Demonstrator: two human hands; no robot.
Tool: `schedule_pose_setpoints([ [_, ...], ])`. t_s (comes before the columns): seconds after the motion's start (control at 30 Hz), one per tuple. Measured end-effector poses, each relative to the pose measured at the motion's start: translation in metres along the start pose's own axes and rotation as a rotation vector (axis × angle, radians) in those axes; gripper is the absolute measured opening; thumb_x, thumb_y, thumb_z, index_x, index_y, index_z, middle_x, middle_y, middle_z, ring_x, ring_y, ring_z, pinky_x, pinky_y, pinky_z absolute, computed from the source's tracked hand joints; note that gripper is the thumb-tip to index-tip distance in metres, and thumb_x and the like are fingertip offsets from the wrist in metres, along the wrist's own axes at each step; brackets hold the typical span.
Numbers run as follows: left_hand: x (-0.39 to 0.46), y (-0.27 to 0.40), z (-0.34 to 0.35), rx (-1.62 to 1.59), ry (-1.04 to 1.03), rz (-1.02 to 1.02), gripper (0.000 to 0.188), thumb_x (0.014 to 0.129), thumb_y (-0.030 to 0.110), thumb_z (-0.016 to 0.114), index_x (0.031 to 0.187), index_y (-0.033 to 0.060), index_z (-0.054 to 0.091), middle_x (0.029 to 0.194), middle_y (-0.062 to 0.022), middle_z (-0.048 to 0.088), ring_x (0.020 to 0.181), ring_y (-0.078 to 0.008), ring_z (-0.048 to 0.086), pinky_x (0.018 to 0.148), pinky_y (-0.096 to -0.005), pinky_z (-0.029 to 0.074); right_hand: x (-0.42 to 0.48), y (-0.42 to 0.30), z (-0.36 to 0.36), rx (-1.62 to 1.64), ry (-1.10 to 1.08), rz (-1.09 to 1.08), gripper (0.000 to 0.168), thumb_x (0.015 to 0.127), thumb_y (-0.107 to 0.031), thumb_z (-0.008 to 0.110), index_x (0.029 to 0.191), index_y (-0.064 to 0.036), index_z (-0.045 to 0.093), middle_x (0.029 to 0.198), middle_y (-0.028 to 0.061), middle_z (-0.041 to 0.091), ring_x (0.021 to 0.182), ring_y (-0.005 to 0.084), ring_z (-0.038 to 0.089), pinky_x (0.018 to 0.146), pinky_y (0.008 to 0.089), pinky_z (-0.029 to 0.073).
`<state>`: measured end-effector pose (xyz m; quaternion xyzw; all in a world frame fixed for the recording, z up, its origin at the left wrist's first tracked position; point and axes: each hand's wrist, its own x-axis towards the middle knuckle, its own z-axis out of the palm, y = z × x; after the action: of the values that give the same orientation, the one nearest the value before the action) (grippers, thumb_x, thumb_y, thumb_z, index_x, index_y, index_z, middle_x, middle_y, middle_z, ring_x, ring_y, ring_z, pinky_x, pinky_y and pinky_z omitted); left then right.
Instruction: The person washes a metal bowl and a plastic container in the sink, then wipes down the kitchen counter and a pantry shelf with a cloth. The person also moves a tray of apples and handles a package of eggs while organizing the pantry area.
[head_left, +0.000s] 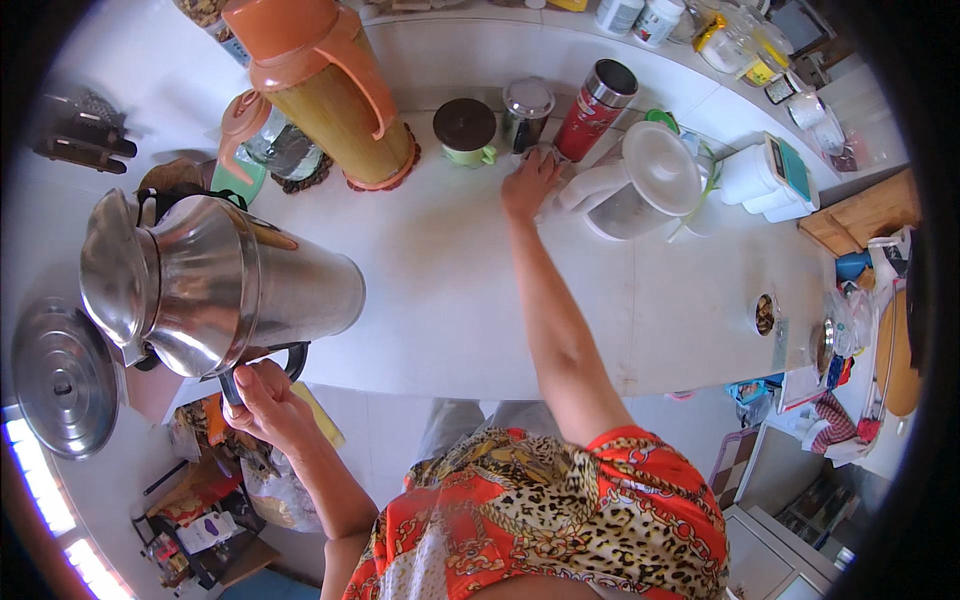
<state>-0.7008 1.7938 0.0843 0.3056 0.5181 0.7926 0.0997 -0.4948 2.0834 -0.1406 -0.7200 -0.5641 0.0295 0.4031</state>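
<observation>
My left hand (268, 403) grips the black handle (297, 361) of a stainless steel vacuum jug (300, 289). The jug is held tilted over the left part of the white tiled counter (435, 300), its spouted lid to the left. At the back of the counter, my right hand (531, 184) reaches out over a pale, crumpled cloth (553, 152), pressing it to the surface. Just beyond that hand stand a red tumbler (592, 112) and a lidded metal canister (527, 116). To its right is a white-lidded clear pitcher (637, 195); a green mug with a dark lid (463, 131) is to its left.
An orange-topped thermos flask (330, 112) and a glass jug with an orange lid (281, 146) stand at back left. White containers (769, 176) are at back right. A small bowl of brown pieces (763, 315) sits near the right end. Jars (660, 22) line the shelf above.
</observation>
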Motion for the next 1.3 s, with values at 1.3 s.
schedule_pose_setpoints([
  [1.3,0.023,-0.073,0.042,0.224,-0.100,-0.110,0.050,0.084,0.038,0.057,0.048,0.0115,0.035,0.045,0.0008,0.037,0.043,-0.0086,0.030,0.052,-0.0253,0.035,-0.039,0.216,-0.263,-0.312,0.074,0.053,0.029,0.086,-0.006,0.049,0.114,-0.010,0.055,0.117,0.0147,0.051,0.109,0.0302,0.048,0.089,0.0328,0.041],
])
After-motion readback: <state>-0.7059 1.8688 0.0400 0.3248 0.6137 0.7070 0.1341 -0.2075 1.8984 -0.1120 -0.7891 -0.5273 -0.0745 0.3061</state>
